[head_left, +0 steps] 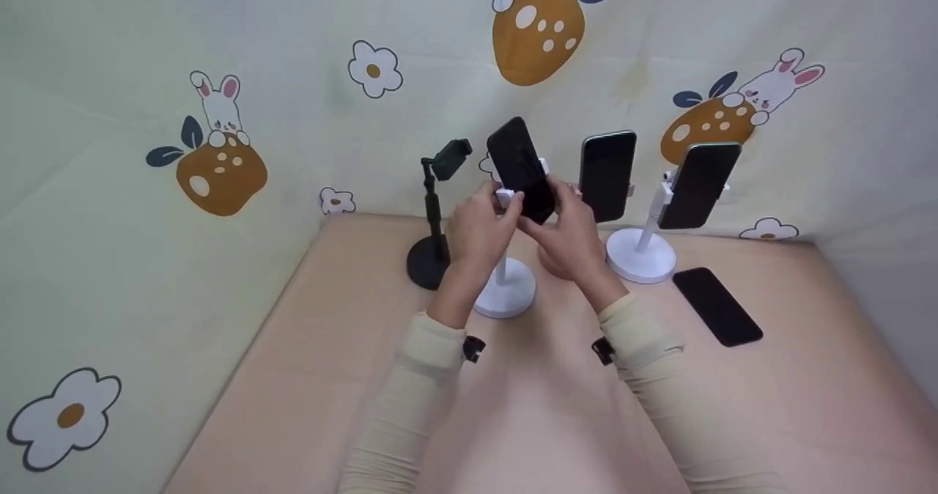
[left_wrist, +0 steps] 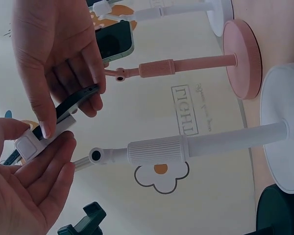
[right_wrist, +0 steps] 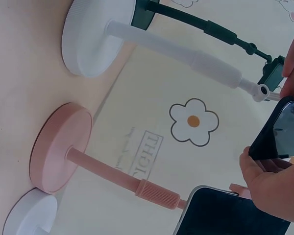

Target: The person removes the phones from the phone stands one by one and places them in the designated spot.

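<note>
Seating the phone (head_left: 520, 168) in the clamp (left_wrist: 33, 140): I pinch both with left hand (head_left: 480, 230) and right hand (head_left: 568, 234); another phone (head_left: 717, 306) waits on the worktop (head_left: 527, 406).

Spare phone (head_left: 717, 307), black stand (head_left: 434, 215)

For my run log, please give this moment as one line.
left hand: holds white clamp | right hand: grips phone | phone: in clamp, tilted | spare phone: flat on table

You've got cream ribbed long sleeves (head_left: 429, 347) on both arms, bare hands, and a small black clip-like mount (head_left: 473, 348) strapped at each wrist.
</note>
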Motion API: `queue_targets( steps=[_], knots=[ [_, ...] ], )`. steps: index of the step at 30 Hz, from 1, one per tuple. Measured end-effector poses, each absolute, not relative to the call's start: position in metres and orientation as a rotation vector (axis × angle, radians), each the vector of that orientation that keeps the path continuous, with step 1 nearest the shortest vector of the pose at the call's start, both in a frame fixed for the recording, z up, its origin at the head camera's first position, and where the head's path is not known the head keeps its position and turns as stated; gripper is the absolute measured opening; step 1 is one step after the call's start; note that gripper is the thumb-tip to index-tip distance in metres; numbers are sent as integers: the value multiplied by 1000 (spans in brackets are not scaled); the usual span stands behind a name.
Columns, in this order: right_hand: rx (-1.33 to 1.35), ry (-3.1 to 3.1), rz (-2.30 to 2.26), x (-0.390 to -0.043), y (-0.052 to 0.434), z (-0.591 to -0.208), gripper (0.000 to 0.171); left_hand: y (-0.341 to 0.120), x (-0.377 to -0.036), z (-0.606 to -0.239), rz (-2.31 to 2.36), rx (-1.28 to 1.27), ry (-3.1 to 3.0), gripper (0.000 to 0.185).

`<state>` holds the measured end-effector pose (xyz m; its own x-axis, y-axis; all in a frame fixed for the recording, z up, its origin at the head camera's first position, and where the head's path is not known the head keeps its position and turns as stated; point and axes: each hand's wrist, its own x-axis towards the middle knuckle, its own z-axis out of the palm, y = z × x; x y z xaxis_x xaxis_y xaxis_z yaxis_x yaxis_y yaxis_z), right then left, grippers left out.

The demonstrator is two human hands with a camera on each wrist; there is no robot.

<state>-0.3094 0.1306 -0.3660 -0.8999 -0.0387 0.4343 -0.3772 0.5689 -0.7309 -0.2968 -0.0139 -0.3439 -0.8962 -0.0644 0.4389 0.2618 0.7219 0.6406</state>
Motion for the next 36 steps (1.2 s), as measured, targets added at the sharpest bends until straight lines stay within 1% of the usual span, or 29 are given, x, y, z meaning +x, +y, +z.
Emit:
queue_targets(
  steps=[7, 15, 21, 36],
  knots=[
    [337, -2401, 1159, -307, 129, -370, 73, -16, -295, -345, -943, -147, -2499, 35],
    [334, -2390, 1095, -308, 132, -371, 71, -17, -292, -350, -978, -200, -2461, 36],
    [352, -2401, 1141, -311, 136, -369, 70, -18, -293, -352, -1006, -222, -2436, 35],
    [433, -2382, 1312, -309, 143, -364, 76, -22, -295, -359, -1161, -265, -2364, 35]
  ],
)
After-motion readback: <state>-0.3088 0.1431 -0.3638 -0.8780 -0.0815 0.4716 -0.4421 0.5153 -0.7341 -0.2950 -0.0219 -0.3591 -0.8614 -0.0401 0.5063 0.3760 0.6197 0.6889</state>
